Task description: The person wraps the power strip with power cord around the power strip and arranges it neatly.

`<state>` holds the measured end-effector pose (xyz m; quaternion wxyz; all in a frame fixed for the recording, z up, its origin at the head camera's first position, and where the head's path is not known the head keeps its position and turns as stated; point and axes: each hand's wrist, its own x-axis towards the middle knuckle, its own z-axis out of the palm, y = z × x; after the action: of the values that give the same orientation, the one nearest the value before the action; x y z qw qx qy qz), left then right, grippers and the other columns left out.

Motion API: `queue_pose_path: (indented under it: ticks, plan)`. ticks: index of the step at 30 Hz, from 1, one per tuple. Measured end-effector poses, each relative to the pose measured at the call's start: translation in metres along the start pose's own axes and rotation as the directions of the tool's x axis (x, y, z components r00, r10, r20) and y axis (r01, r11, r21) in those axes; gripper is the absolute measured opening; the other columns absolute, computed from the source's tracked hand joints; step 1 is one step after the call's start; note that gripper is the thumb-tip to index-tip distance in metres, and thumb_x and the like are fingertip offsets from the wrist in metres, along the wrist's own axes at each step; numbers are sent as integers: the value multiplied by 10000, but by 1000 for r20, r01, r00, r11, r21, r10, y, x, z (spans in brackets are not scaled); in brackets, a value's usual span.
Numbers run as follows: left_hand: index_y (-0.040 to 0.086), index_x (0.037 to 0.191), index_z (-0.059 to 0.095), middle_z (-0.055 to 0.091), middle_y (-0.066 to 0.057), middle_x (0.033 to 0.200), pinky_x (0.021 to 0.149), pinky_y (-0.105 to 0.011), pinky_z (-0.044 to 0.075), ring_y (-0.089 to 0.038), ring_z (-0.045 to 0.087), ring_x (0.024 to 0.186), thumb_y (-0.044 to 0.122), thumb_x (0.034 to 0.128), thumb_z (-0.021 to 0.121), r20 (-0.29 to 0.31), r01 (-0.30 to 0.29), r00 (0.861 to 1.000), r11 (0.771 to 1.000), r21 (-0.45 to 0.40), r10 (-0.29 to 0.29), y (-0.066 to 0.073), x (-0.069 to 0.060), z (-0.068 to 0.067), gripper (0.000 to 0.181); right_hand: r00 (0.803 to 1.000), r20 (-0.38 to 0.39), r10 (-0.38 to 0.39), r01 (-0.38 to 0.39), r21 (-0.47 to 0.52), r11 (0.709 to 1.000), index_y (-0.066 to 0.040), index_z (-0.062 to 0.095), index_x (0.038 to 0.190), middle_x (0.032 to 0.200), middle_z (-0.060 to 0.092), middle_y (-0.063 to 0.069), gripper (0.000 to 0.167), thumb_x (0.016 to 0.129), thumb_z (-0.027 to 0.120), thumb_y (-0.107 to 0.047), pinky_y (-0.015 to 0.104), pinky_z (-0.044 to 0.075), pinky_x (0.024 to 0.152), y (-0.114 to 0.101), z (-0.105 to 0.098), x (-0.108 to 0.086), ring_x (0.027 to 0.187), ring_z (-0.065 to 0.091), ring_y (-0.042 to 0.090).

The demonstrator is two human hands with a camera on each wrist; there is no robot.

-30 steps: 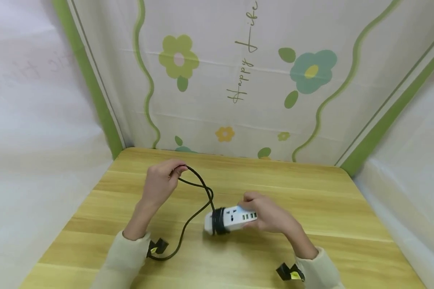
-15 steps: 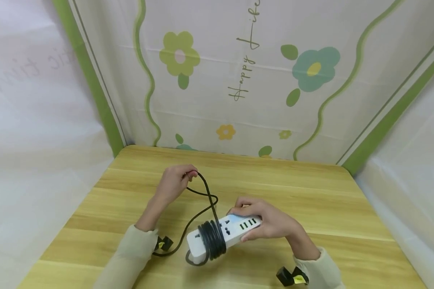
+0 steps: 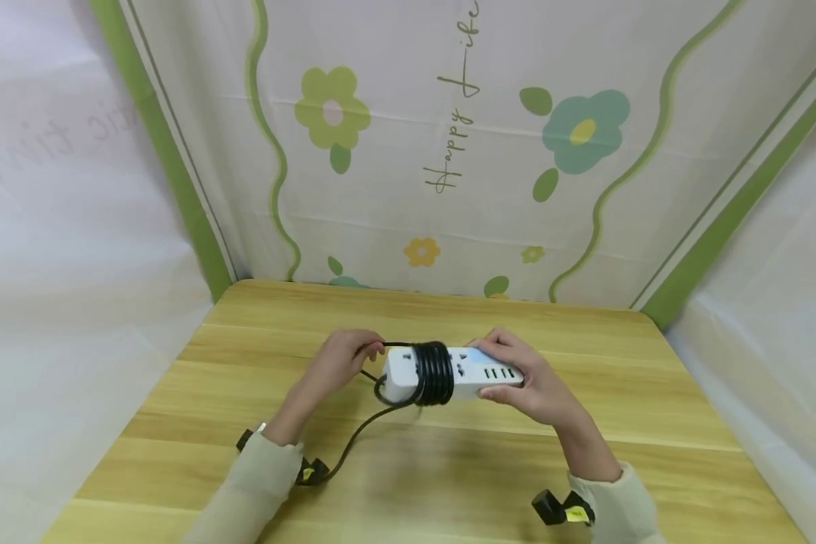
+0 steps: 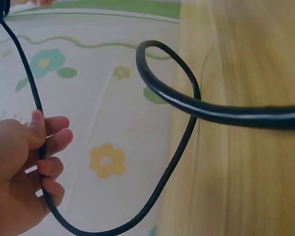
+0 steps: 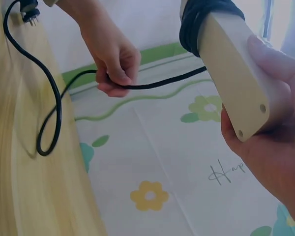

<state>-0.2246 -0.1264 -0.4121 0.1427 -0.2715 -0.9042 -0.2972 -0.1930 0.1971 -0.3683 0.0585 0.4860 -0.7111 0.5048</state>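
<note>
A white power strip with sockets and USB ports is held above the table. Several turns of black cord are wound round its left half. My right hand grips the strip's right end, thumb and fingers on opposite sides. Just left of the strip, my left hand pinches the cord, which runs taut to the winding. In the left wrist view the cord passes through the curled fingers and hangs in a loose loop. The plug shows its prongs at the upper left of the right wrist view.
A wooden table lies under both hands. Behind it hangs a white curtain with printed flowers, and pale cloth closes the sides. Black wrist cameras sit at the sleeves.
The power strip first tilted down to the left and now is raised and nearly level. The left hand moved right, close to the strip, and the cord between them is shorter.
</note>
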Motion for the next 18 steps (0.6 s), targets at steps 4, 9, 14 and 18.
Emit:
queue_pose_path:
  ticks: [4,9,14,18]
  plan:
    - [68,893,722,689,-23,748,601,-210,488,-75,573,648,66,982,603,79,-9,997,1000,-16,11,9,0,6,149,990,-128,59,-76,-129,989,59,591,1312,1127,550,126,552,786,753,107,207,460,728,2,-4,-2,932,510,96]
    - [56,947,725,607,44,689,558,-173,436,-20,475,597,90,1005,574,186,-15,982,999,-47,24,21,0,12,166,963,-247,108,-175,-266,948,35,611,1301,1092,551,114,533,793,767,79,180,460,711,9,-6,-4,909,496,77]
    - [79,970,689,515,71,646,553,-176,423,-4,412,554,147,1041,521,216,-39,975,997,-63,52,34,-1,14,195,933,-336,128,-257,-374,891,44,609,1304,1089,549,137,575,765,807,56,152,459,708,18,-6,-5,909,496,89]
    - [54,1014,664,514,68,641,514,-160,411,5,404,535,148,1058,485,217,-83,972,995,-46,91,48,-3,18,207,913,-386,130,-302,-426,853,57,603,1304,1081,536,151,595,758,834,11,141,469,697,28,-3,-5,924,498,124]
